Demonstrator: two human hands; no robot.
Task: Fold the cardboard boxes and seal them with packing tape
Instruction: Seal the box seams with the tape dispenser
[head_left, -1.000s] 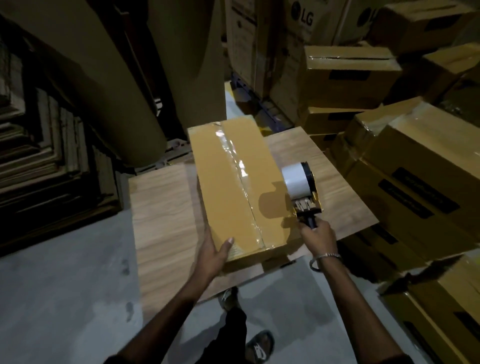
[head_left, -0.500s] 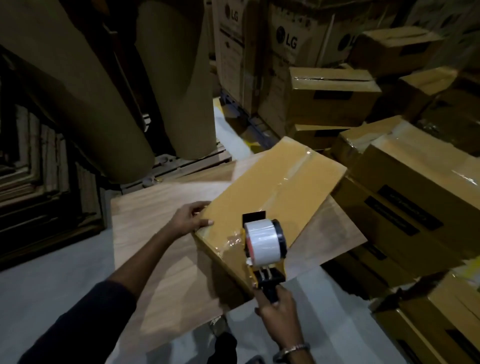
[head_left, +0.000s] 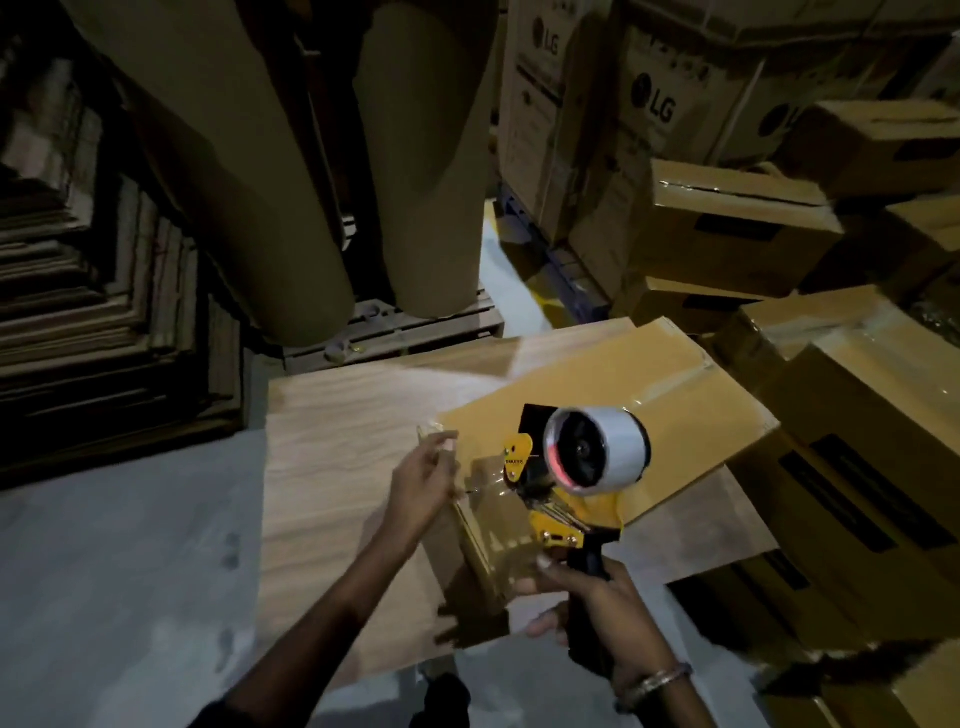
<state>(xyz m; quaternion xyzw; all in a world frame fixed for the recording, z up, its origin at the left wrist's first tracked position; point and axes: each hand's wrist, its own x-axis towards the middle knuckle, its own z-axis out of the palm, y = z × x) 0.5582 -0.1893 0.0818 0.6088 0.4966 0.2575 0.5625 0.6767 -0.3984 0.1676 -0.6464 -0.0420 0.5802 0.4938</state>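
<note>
A closed brown cardboard box (head_left: 623, 384) lies slantwise on the wooden table (head_left: 337, 441), with clear tape along its top seam. My right hand (head_left: 597, 603) grips the black handle of a yellow tape dispenser (head_left: 576, 467) with a white tape roll, held at the box's near end. Clear tape runs from the dispenser over that end face. My left hand (head_left: 423, 483) is at the box's near left corner, and its fingertips touch the tape edge there.
Sealed cardboard boxes (head_left: 857, 441) are piled to the right of the table, with tall LG cartons (head_left: 649, 104) behind them. Two big brown paper rolls (head_left: 415, 156) stand on a pallet behind the table. Flat cardboard stacks (head_left: 78, 312) lie at the left. Grey floor lies in front.
The box has been turned clockwise on the table. The dispenser came from the box's right side to its near end, now pulling tape over the end face. My left hand shifted to the near left corner.
</note>
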